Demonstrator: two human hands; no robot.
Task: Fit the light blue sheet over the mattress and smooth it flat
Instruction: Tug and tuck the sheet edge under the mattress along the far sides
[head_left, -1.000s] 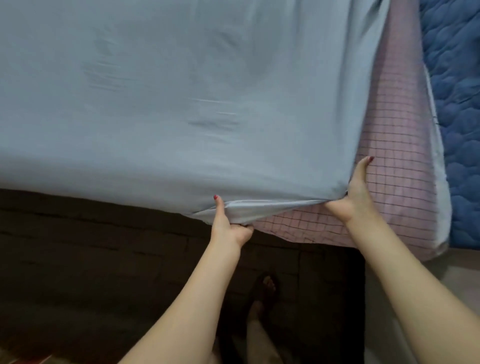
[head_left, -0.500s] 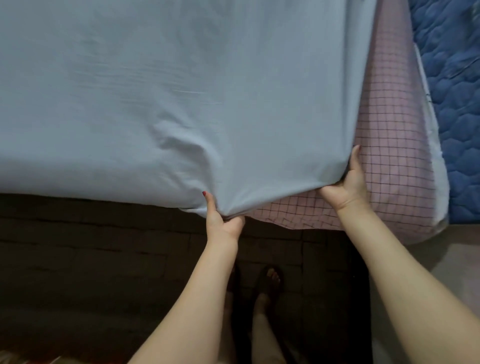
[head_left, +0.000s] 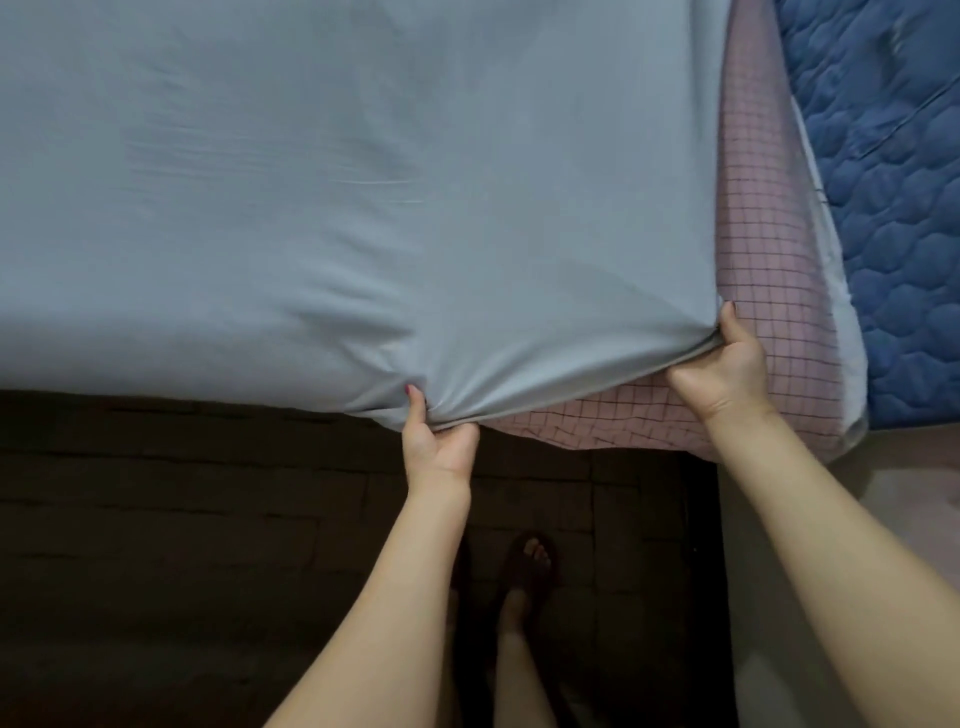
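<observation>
light blue sheet (head_left: 337, 182) covers most of the view; it lies over the mattress, stretched away from you and to your left, with soft wrinkles near the front edge. its free corner is not yet over the corner of the mattress (head_left: 753, 260), which shows in a pink checked cover to the right of the sheet and along the front, between your two hands. further right, beside the mattress, lies a dark blue quilted blanket (head_left: 883, 182). below the front edge you see the dark bed frame (head_left: 208, 519) and your feet on the floor.

your left hand (head_left: 439, 441) grips a bunch of the sheet's hem at the front edge, thumb on top and fingers curled under. your right hand (head_left: 727, 364) holds the sheet's corner, thumb pointing up along its right edge; the other fingers are hidden under the cloth, so i judge it clamped on the fabric.

the relation that matters: the bare mattress corner lies to the right of both hands and a little toward you, and your right hand is nearer to it. the hem runs as a line between your hands, so i think the pull must go right and down over that corner.
</observation>
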